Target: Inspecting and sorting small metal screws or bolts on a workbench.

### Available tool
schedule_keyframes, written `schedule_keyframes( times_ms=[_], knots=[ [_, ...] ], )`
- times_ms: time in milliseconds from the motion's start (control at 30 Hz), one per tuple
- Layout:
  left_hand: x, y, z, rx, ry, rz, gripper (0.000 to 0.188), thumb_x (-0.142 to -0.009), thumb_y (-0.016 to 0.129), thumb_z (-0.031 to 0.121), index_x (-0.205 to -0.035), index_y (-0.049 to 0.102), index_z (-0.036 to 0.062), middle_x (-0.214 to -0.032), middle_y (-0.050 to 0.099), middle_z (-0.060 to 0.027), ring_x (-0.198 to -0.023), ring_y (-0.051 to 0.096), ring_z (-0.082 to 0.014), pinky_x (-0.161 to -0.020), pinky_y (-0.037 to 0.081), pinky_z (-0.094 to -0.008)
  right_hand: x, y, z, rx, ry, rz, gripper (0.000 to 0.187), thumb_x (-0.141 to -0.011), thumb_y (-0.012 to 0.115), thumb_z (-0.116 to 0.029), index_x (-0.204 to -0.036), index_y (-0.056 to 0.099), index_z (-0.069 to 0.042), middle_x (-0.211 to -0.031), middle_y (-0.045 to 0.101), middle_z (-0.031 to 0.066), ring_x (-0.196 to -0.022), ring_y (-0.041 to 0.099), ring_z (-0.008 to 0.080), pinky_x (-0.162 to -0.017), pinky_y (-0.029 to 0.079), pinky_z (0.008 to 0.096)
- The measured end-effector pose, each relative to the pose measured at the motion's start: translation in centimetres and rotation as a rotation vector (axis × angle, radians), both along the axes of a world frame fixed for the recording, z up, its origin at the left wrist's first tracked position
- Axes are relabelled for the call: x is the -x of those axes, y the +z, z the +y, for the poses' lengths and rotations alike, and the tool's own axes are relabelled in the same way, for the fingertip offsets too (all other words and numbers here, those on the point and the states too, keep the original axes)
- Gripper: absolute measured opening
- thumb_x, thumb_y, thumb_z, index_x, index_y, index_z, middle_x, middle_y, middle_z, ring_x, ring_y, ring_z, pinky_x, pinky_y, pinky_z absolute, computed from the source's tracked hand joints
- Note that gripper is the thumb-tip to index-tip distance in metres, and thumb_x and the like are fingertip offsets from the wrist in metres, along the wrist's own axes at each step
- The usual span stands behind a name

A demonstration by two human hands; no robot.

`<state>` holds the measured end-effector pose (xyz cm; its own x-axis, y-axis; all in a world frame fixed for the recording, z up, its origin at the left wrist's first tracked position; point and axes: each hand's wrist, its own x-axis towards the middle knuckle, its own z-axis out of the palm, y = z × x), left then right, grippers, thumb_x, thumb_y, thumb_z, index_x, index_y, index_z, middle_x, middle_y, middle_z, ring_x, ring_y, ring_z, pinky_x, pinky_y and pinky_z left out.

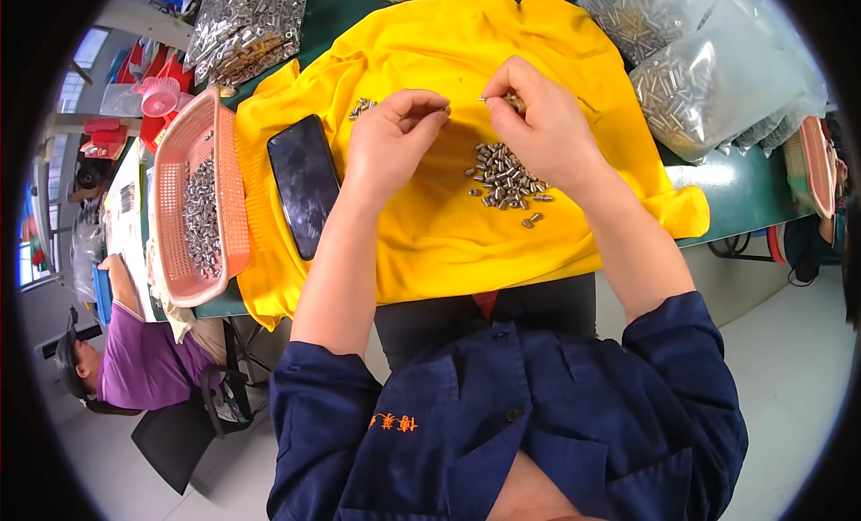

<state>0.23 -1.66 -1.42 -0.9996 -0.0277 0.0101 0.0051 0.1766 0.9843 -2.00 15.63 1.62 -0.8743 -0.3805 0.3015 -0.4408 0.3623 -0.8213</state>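
Note:
A yellow cloth point(448, 261) lies under both hands. My left hand point(395, 140) is closed in a pinch at the thumb and fingertips; whatever sits between them is too small to make out. Opposite it, my right hand point(547, 126) pinches a small metal pin point(482, 99) that pokes out toward the left. Brass-coloured bits show within the curled fingers of that hand. Below the right hand a heap of short silvery metal cylinders point(507, 176) rests on the cloth. A smaller group of metal pieces point(361, 108) lies beside the left hand, partly hidden by it.
A black phone point(305, 185) lies left of my forearm. Beyond it stands a pink plastic basket point(235, 194) of small metal parts. Plastic bags of metal parts point(247, 28) point(677, 99) flank the cloth on the green table point(744, 203). A person in purple point(152, 364) sits at far left.

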Motion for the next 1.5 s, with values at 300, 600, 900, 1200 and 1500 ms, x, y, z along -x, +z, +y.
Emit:
schedule_keyframes(
  times_ms=[300,600,900,1200,1500],
  knots=[
    [-0.7,0.8,0.8,-0.272,-0.046,0.032,0.014,-0.077,0.057,0.002,-0.091,0.058,-0.0002,-0.083,0.060,-0.0043,-0.076,0.057,-0.0108,-0.069,0.045,-0.0208,0.3,-0.1,0.3,0.173,0.109,-0.152,0.008,-0.073,0.049,-0.009,-0.077,0.048,-0.002,-0.061,0.049,0.0038,-0.054,0.045,0.0120,-0.051,0.038,0.0251],
    [-0.7,0.7,0.7,-0.760,-0.154,-0.145,0.013,-0.078,0.055,0.001,-0.091,0.055,-0.0007,-0.084,0.060,-0.0098,-0.078,0.059,-0.0175,-0.072,0.049,-0.0274,0.0,0.0,0.1,0.326,0.206,-0.306,0.006,-0.075,0.049,-0.007,-0.078,0.048,-0.002,-0.065,0.051,0.0018,-0.060,0.049,0.0088,-0.055,0.040,0.0210],
    [-0.5,0.6,0.9,-0.716,-0.181,-0.113,0.011,-0.077,0.056,-0.002,-0.088,0.055,-0.0023,-0.083,0.060,-0.0112,-0.077,0.060,-0.0174,-0.073,0.049,-0.0275,-0.4,0.0,0.0,0.133,0.188,-0.092,0.004,-0.077,0.048,-0.003,-0.081,0.046,-0.002,-0.070,0.051,0.0024,-0.061,0.049,0.0073,-0.054,0.039,0.0203],
    [-0.3,0.5,0.7,-0.488,-0.129,0.031,0.012,-0.075,0.057,-0.005,-0.086,0.057,-0.0014,-0.087,0.060,-0.0115,-0.079,0.059,-0.0192,-0.076,0.048,-0.0296,1.0,-0.8,0.3,0.511,0.310,-0.682,0.007,-0.079,0.048,-0.010,-0.080,0.047,-0.004,-0.060,0.047,-0.0006,-0.051,0.042,0.0081,-0.047,0.035,0.0221],
    [-2.1,2.3,2.3,0.416,-0.363,0.217,0.017,-0.070,0.058,0.002,-0.087,0.061,0.0025,-0.092,0.061,-0.0080,-0.081,0.059,-0.0167,-0.076,0.044,-0.0245,2.0,-0.8,1.4,0.354,0.072,-0.374,0.008,-0.079,0.050,-0.011,-0.083,0.050,-0.004,-0.069,0.047,-0.0032,-0.059,0.039,0.0038,-0.053,0.034,0.0186]
  ],
)
